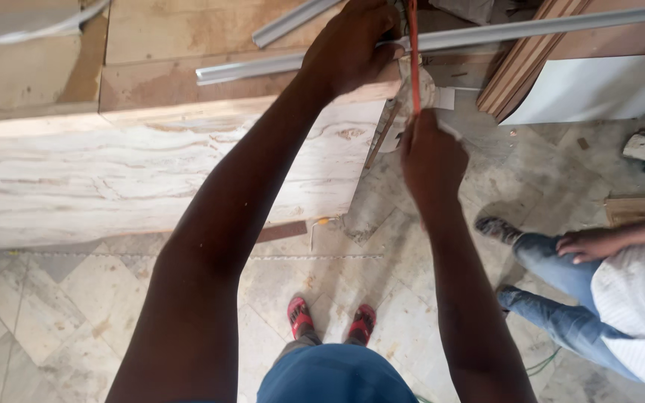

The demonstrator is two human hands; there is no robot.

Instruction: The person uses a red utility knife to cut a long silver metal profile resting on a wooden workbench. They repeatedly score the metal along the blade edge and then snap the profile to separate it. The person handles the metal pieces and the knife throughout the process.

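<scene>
A wide wood-grain laminate board (pixel 136 168), pale with brown streaks, lies across the left and middle of the scene, its right end cut at a slant. On the far side, above it, sit plain brown plywood sheets (pixel 181 30), and a long grey metal channel (pixel 487 31) runs across them from the middle to the far right. A thin red strip (pixel 413 56), narrow and straight, stands nearly upright just past the board's right end.

The left hand (pixel 352 46) is curled closed at the upper part of the red strip, by the metal channel; whether its fingers actually clamp the strip cannot be told. The right hand (pixel 431 153) is closed around the strip's lower end, nearer the viewer.

At the far right stands a stack of boards with a white panel (pixel 599 89). At the right edge another person sits in blue jeans (pixel 561 298), a hand (pixel 591 244) resting on the knee. Below, the person's own red sandals (pixel 330 319) stand on the dusty marble tile floor (pixel 61 298).
</scene>
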